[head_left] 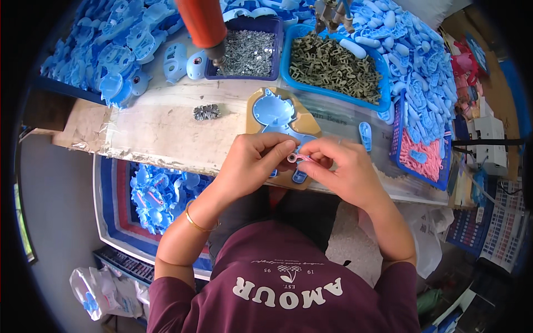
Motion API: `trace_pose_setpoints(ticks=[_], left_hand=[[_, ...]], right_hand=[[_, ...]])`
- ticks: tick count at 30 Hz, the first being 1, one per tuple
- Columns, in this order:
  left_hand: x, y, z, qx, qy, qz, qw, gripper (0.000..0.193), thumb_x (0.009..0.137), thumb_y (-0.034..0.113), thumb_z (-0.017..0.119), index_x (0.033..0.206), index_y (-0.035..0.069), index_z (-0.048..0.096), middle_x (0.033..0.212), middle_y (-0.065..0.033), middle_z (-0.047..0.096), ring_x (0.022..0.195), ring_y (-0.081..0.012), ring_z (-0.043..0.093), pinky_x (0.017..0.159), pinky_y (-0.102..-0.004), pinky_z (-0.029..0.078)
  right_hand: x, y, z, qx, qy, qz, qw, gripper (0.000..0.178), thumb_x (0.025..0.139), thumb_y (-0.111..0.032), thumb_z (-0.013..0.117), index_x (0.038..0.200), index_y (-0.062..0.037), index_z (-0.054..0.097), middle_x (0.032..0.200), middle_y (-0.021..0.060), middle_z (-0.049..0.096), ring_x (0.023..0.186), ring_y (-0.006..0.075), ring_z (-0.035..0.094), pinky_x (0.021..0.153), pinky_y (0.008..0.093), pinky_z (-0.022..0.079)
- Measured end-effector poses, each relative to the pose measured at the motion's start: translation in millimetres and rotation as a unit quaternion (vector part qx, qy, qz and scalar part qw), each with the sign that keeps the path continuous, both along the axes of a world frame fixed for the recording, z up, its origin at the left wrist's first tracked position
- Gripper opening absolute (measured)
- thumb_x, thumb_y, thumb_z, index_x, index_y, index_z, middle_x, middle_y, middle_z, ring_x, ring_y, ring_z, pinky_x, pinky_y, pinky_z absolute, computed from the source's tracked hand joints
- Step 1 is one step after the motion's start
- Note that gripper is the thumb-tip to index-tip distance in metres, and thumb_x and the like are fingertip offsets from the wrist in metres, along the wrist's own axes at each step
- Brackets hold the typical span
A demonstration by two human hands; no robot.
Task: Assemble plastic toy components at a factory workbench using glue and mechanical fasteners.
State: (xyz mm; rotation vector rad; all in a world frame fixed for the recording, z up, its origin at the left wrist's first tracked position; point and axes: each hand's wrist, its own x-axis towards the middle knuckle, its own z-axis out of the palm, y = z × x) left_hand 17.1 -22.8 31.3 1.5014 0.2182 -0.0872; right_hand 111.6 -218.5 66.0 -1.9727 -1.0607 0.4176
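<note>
Above the table's near edge, both my hands meet at a small pink plastic part point(301, 158) with a dark-centred ring at one end. My left hand point(247, 165) pinches at the ring end, thumb and forefinger closed. The fingers of my right hand point(348, 173) are closed on the pink strip. Just beyond them lies a light-blue plastic shell point(273, 110), set in a brown holding block point(307, 117). My hands partly hide the shell's nearer part and the block.
An orange power screwdriver point(202, 22) hangs over a dark tray point(208, 70) of small screws. Beside it stands a blue basket point(333, 95) of metal clips. Blue parts pile up at both sides. A purple basket point(395, 145) holds pink strips; a screw-covered block point(206, 112) lies left.
</note>
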Motion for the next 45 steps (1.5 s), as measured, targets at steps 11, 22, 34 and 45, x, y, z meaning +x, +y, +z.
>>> trace_pose_setpoints(ticks=[11,22,34,45], left_hand=[[-1.7,20.3,0.5,0.107,-0.011,0.017,0.994,0.03,0.106,0.019,0.055,0.12,-0.004,0.07,0.097,-0.0083,0.074,0.081,-0.01,0.07,0.069,-0.0234,0.057],[-11.4,36.3,-10.8,0.403,-0.226,0.131,0.877,0.016,0.094,0.003,0.065,0.108,0.002,0.072,0.098,-0.0126,0.072,0.091,-0.0297,0.068,0.08,-0.0369,0.052],[-18.0,34.1,-30.8,0.547,-0.284,-0.078,0.784,0.038,0.084,0.02,0.075,0.121,0.011,0.067,0.133,-0.0086,0.061,0.127,-0.0314,0.055,0.107,-0.0466,0.046],[-17.2,34.0,-37.4,0.597,-0.267,-0.111,0.749,0.043,0.087,0.031,0.072,0.127,0.017,0.065,0.136,-0.0059,0.058,0.134,-0.0296,0.048,0.117,-0.0496,0.036]], right_hand=[[0.7,17.8,-18.9,-0.022,-0.125,0.005,0.992,0.015,0.084,-0.01,0.077,0.097,-0.0047,0.072,0.082,0.0071,0.07,0.069,0.022,0.068,0.062,0.0319,0.053],[1.2,44.4,-53.9,-0.051,-0.262,-0.006,0.964,0.011,0.079,-0.018,0.078,0.081,-0.0084,0.072,0.086,0.0048,0.058,0.089,0.0263,0.06,0.078,0.0405,0.047],[16.2,54.3,-44.4,-0.119,-0.248,0.102,0.956,0.007,0.075,-0.01,0.073,0.081,-0.006,0.072,0.084,0.009,0.06,0.091,0.0293,0.059,0.084,0.0418,0.048],[-1.1,11.1,-40.8,-0.119,-0.188,-0.057,0.973,0.011,0.078,-0.012,0.076,0.085,-0.0074,0.068,0.077,0.0064,0.06,0.076,0.0257,0.063,0.065,0.0398,0.05]])
